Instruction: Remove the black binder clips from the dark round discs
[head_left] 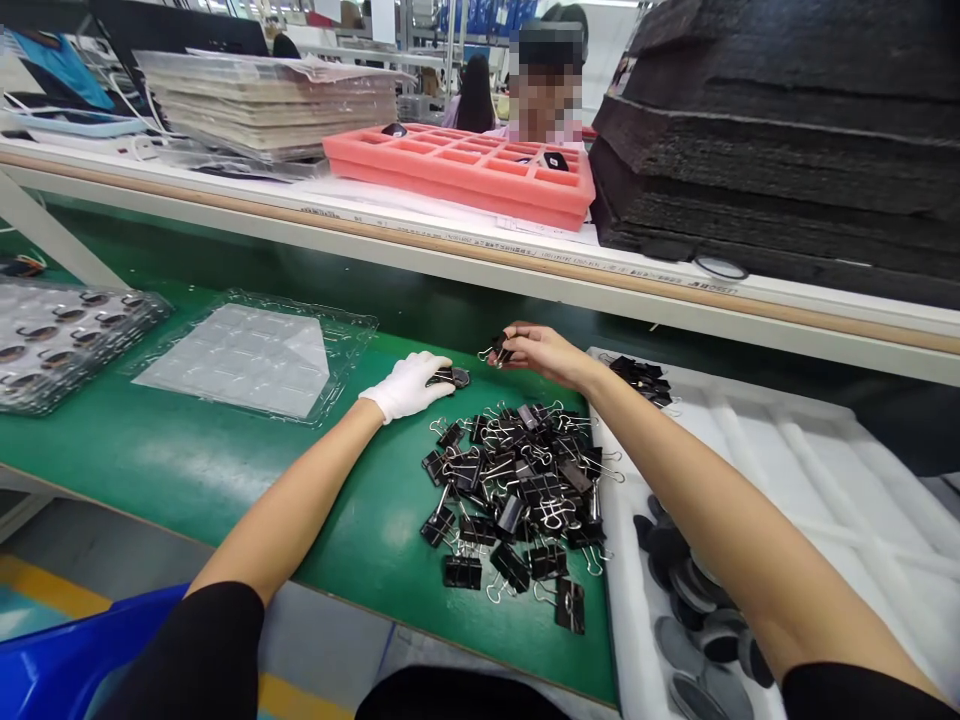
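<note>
My left hand [411,386], in a white glove, is closed around a small dark round piece [460,378] with a black binder clip [441,376] on it, low over the green table. To its right my bare right hand [536,352] pinches another black binder clip [500,348] with silver wire handles. Just below both hands lies a loose heap of black binder clips [517,490], handles pointing every way. In the white foam tray [817,470] on the right are several dark round pieces [697,610] and more black clips [641,378] in its far corner.
A clear plastic tray [247,350] lies left of my hands, beside stacked trays of round parts [60,340]. A shelf [450,245] crosses above the table, bearing a pink foam tray [457,170] and black foam sheets [780,140]. A person [547,90] is behind it.
</note>
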